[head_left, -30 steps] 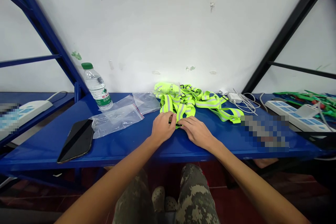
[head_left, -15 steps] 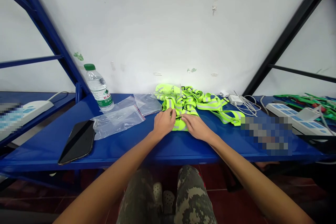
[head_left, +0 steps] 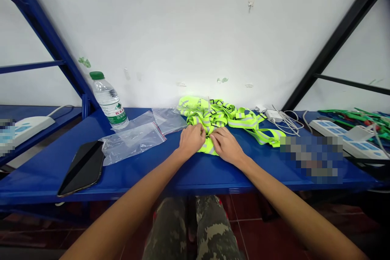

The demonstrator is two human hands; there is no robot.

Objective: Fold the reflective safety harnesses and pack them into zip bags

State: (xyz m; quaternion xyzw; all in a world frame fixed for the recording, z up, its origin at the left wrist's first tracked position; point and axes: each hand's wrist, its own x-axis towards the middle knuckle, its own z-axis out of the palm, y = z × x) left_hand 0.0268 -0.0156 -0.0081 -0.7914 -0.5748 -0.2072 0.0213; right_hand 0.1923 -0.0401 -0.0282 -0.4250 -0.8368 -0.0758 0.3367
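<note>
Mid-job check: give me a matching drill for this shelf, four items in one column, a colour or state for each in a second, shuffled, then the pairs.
1 water bottle
2 phone
3 reflective straps
4 clear bags

A black, lying flat
B neon yellow with grey bands
C upright, green cap
D see-through, lying flat

Pairs: 1-C; 2-A; 3-B; 4-D

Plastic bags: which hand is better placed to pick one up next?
Left, probably. The left hand lies nearer the plastic bags; the right hand would have to cross it. Both touch the reflective straps.
</note>
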